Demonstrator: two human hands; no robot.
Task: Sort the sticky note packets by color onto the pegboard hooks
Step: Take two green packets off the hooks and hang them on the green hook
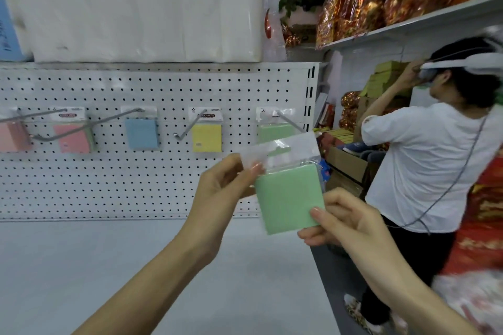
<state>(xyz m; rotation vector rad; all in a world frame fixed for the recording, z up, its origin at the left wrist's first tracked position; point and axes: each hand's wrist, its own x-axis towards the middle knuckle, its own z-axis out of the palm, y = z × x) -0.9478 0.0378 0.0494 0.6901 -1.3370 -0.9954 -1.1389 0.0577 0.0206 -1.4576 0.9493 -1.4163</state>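
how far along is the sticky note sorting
Done: pink packets, a blue packet, a yellow packet and a green packet already hang on separate hooks of the white pegboard. In hand: the left hand and right hand pinch another green square packet in clear wrap. Left: hanging it on the rightmost hook; no other loose packets show.

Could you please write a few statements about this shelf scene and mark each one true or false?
1. The left hand and right hand both hold the green sticky note packet in clear plastic. True.
2. The blue sticky note packet hangs right of the yellow packet. False: it hangs left of it.
3. Another green packet hangs on the rightmost metal hook. True.
4. The white perforated pegboard carries nothing pink. False: pink packets hang at its left end.
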